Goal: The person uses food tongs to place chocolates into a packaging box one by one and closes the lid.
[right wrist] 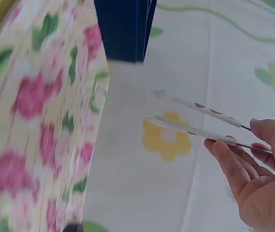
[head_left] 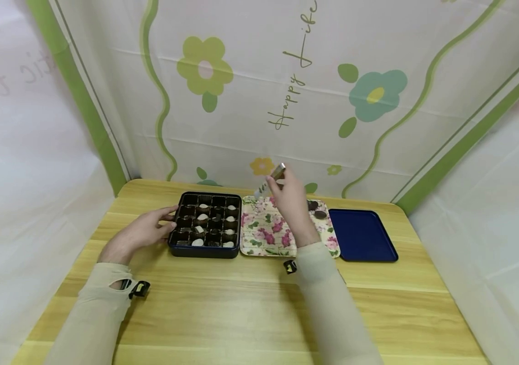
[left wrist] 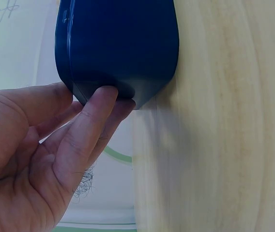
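A dark blue box (head_left: 204,252) with a black divided insert stands on the table, with white and dark chocolates in some of its cells. My left hand (head_left: 147,230) rests against the box's left wall; in the left wrist view its fingertips (left wrist: 103,94) touch the wall. With my right hand (head_left: 293,203) I hold a pair of tongs (right wrist: 190,129) with long white arms, raised above the back of a floral tray (head_left: 259,248). The tong tips (right wrist: 159,93) are apart, with nothing between them. Dark chocolates (head_left: 320,215) lie on the tray, partly behind my right hand.
A flat blue lid-like tray (head_left: 364,235) lies just right of the floral tray. The wooden table (head_left: 222,314) stretches in front. A white curtain (head_left: 250,66) with printed flowers and green bands hangs close behind the table and along both sides.
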### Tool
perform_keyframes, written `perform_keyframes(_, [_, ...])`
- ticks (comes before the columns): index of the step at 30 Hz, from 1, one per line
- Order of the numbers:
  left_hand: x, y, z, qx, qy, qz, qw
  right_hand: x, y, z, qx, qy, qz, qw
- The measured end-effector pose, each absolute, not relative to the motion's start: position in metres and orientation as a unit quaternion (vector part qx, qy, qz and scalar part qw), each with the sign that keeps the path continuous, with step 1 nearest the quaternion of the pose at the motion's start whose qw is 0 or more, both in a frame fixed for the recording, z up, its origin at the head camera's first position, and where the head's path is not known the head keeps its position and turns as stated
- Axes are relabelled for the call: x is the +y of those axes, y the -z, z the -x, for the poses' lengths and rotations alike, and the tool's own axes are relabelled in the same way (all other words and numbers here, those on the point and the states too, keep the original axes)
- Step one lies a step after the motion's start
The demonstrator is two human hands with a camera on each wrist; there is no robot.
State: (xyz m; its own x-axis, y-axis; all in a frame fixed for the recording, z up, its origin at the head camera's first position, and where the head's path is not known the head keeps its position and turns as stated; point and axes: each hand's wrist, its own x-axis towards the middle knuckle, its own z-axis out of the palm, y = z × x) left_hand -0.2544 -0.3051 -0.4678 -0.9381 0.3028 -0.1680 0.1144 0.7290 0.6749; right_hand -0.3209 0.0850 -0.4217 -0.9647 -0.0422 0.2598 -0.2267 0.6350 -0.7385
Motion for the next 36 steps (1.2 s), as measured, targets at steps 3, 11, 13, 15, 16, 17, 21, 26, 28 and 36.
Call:
perform_keyframes(3, [-0.305,0.468,0.254,0.920,-0.351,-0.114,0.136,0.107,0.423,0.319,-0.900,-0.414,-0.065,0.123])
perform_keyframes(11, [-0.305,0.468,0.255,0.920,-0.350,-0.116,0.132,0.159,0.427,0.314,-0.909,-0.395,-0.031,0.133])
perform_keyframes(13, [-0.305,0.468,0.255,0.919,-0.353,-0.116,0.133,0.171,0.427,0.313,-0.911,-0.391,-0.025,0.132])
perform_keyframes(15, [-0.305,0.469,0.255,0.920,-0.349,-0.118,0.130,0.183,0.428,0.311,-0.914,-0.387,-0.020,0.124])
perform_keyframes(16, [-0.305,0.469,0.255,0.921,-0.348,-0.119,0.129,0.190,0.428,0.310,-0.915,-0.386,-0.018,0.116])
perform_keyframes(17, [-0.305,0.469,0.254,0.922,-0.346,-0.120,0.128,0.196,0.428,0.309,-0.917,-0.384,-0.015,0.108])
perform_keyframes(21, [-0.305,0.468,0.254,0.923,-0.342,-0.123,0.125,0.220,0.428,0.305,-0.923,-0.378,-0.010,0.072])
perform_keyframes(26, [-0.306,0.469,0.255,0.923,-0.342,-0.123,0.125,0.239,0.432,0.302,-0.923,-0.382,-0.018,0.050])
perform_keyframes(28, [-0.306,0.470,0.256,0.924,-0.341,-0.123,0.125,0.243,0.436,0.302,-0.923,-0.381,-0.026,0.050])
perform_keyframes(36, [-0.307,0.471,0.257,0.923,-0.342,-0.124,0.127,0.252,0.459,0.311,-0.929,-0.360,-0.052,0.067])
